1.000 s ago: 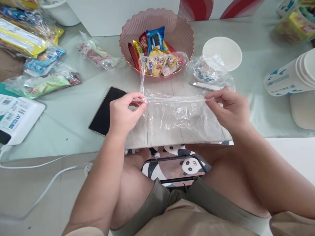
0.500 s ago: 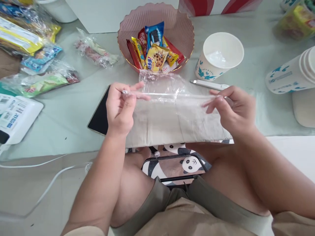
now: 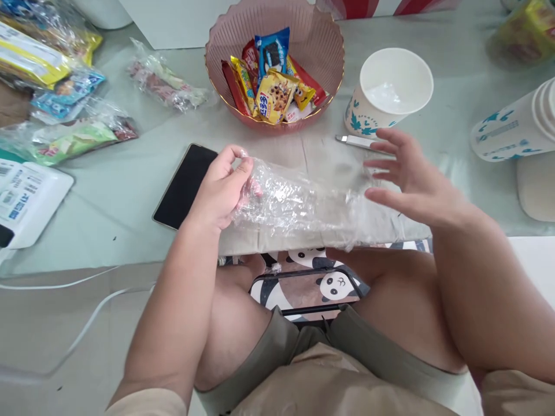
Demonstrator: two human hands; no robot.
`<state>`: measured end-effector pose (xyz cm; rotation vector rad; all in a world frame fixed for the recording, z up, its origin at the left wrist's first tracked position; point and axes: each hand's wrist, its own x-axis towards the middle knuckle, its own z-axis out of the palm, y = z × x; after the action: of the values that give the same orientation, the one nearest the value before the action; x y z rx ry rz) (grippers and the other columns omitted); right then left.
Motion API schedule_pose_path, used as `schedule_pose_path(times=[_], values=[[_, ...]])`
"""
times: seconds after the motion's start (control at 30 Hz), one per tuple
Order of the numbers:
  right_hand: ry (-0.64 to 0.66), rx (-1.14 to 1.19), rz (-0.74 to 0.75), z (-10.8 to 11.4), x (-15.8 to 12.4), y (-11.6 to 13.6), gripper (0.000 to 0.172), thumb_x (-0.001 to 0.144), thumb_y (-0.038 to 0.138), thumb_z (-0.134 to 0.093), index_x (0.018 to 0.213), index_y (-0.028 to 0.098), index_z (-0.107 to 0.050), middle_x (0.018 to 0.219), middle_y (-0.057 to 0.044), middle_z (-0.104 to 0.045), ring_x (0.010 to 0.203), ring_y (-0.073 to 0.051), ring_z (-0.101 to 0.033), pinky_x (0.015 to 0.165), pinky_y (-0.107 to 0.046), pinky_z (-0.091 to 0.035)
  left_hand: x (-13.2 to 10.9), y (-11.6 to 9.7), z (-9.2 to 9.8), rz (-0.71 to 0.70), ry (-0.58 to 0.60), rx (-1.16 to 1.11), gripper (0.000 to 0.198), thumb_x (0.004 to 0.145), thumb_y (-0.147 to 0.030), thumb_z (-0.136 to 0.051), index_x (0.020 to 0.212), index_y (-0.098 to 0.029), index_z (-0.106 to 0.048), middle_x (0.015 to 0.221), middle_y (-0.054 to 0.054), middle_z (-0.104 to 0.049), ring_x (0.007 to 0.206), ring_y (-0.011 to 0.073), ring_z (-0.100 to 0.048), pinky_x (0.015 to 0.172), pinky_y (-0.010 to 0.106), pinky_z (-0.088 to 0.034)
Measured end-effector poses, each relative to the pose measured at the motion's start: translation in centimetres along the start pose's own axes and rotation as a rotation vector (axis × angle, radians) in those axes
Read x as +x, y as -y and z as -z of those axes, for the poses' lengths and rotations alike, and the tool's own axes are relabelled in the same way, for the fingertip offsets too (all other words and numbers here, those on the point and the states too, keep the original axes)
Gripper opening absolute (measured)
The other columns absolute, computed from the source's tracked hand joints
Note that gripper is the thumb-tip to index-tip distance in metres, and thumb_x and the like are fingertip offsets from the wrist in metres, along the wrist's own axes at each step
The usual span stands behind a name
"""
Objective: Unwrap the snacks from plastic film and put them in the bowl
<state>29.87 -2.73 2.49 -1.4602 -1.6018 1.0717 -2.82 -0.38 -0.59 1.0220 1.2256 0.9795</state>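
Observation:
My left hand [image 3: 223, 188] is closed on one end of a clear, crumpled plastic bag [image 3: 299, 205] that lies across the near edge of the table. Over the bag's other end hovers my right hand [image 3: 407, 176], fingers spread and holding nothing. Just behind the bag stands a pink ribbed bowl [image 3: 321, 43] filled with several wrapped snacks. A black phone [image 3: 184, 185] lies flat beside my left hand.
A white paper cup [image 3: 390, 92] with blue print stands right of the bowl, a small white utility knife [image 3: 358, 141] in front of it. Stacked cups [image 3: 518, 124] lie at the right edge. Bagged snacks [image 3: 69, 136] and a white box [image 3: 26, 199] sit at left.
The bag was stretched taut between both hands. My right hand has let go and opened, and the bag has dropped, bunched in my left hand.

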Motion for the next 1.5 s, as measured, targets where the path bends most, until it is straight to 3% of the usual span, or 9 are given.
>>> schedule_pose_path(times=[0.17,0.3,0.4,0.6,0.73,0.87,1.1,1.23,1.5], values=[[0.223,0.113,0.138,-2.7,0.6,1.1,0.067,0.075,0.061,-0.082,0.13,0.028,-0.061,0.139,-0.01,-0.067,0.137,-0.028,-0.061,0.117,-0.05,-0.05,-0.8,-1.3,-0.9,0.095,0.326,0.006,0.052,0.078,-0.064,-0.082,0.091,-0.026,-0.05,0.052,-0.008,-0.056,0.028,0.0068,-0.041,0.028,0.02,-0.013],[0.526,0.107,0.116,-7.1,1.5,2.2,0.06,0.071,0.045,-0.086,0.121,0.021,-0.063,0.107,-0.007,-0.077,0.098,-0.021,-0.073,0.09,-0.037,-0.059,-0.9,-1.6,-1.2,0.158,0.502,0.077,0.046,0.082,-0.061,-0.079,0.094,-0.027,-0.05,0.055,-0.006,-0.064,0.026,0.0059,-0.037,0.029,0.02,-0.017],[0.636,0.106,0.002,-8.1,1.7,2.7,0.022,0.083,0.037,-0.076,0.088,0.019,-0.063,0.059,0.005,-0.06,0.054,-0.01,-0.055,0.055,-0.025,-0.046,-0.3,-1.4,-0.6,0.078,0.342,0.074,0.043,0.081,-0.056,-0.078,0.105,-0.029,-0.055,0.06,-0.005,-0.065,0.04,0.0131,-0.057,0.035,0.022,-0.037],[0.279,0.342,-0.13,-7.6,1.3,2.5,0.038,0.086,0.053,-0.075,0.085,0.024,-0.051,0.053,0.007,-0.054,0.042,-0.01,-0.049,0.042,-0.024,-0.039,0.0,-1.2,-0.5,0.098,0.298,-0.239,0.072,0.093,-0.083,-0.036,0.114,-0.019,-0.063,0.114,0.014,-0.078,0.112,0.0307,-0.076,0.085,0.044,-0.065],[0.14,0.341,-0.148,-7.9,1.2,2.2,0.036,0.086,0.052,-0.076,0.091,0.025,-0.053,0.054,0.008,-0.053,0.045,-0.012,-0.056,0.042,-0.025,-0.041,-0.9,-1.0,-2.4,0.174,0.368,-0.175,0.045,0.08,-0.05,-0.08,0.11,-0.02,-0.068,0.108,0.011,-0.081,0.092,0.0274,-0.08,0.071,0.036,-0.066],[0.127,0.316,-0.085,-7.7,0.9,2.1,0.035,0.088,0.049,-0.073,0.108,0.026,-0.056,0.059,0.008,-0.056,0.051,-0.013,-0.06,0.051,-0.028,-0.049,-1.2,-0.3,-3.4,0.127,0.257,0.019,0.02,0.082,-0.023,-0.075,0.101,-0.022,-0.065,0.072,0.001,-0.076,0.056,0.0167,-0.073,0.047,0.023,-0.054],[0.232,0.234,-0.055,-7.1,0.5,2.1,0.024,0.09,0.039,-0.067,0.107,0.023,-0.06,0.058,0.007,-0.059,0.05,-0.012,-0.06,0.053,-0.027,-0.049,-1.2,-0.5,-2.4,-0.015,0.271,0.113,0.039,0.079,-0.027,-0.078,0.114,-0.024,-0.061,0.075,0.0,-0.074,0.06,0.0191,-0.075,0.054,0.028,-0.061],[0.181,0.265,-0.014,-7.0,0.7,1.7,0.018,0.094,0.041,-0.063,0.102,0.026,-0.059,0.061,0.007,-0.058,0.049,-0.012,-0.058,0.055,-0.029,-0.05,-1.2,-0.6,-2.3,-0.065,0.252,0.122,0.018,0.081,-0.026,-0.074,0.091,-0.023,-0.06,0.063,-0.003,-0.067,0.049,0.0153,-0.068,0.047,0.025,-0.056],[0.094,0.316,0.107,-7.0,0.7,1.0,0.02,0.092,0.047,-0.063,0.091,0.028,-0.057,0.083,0.0,-0.065,0.06,-0.013,-0.059,0.063,-0.034,-0.055,-0.6,-0.4,-1.9,-0.118,0.205,0.009,0.041,0.071,-0.052,-0.085,0.064,-0.022,-0.059,0.067,0.001,-0.068,0.054,0.016,-0.068,0.056,0.033,-0.063]])
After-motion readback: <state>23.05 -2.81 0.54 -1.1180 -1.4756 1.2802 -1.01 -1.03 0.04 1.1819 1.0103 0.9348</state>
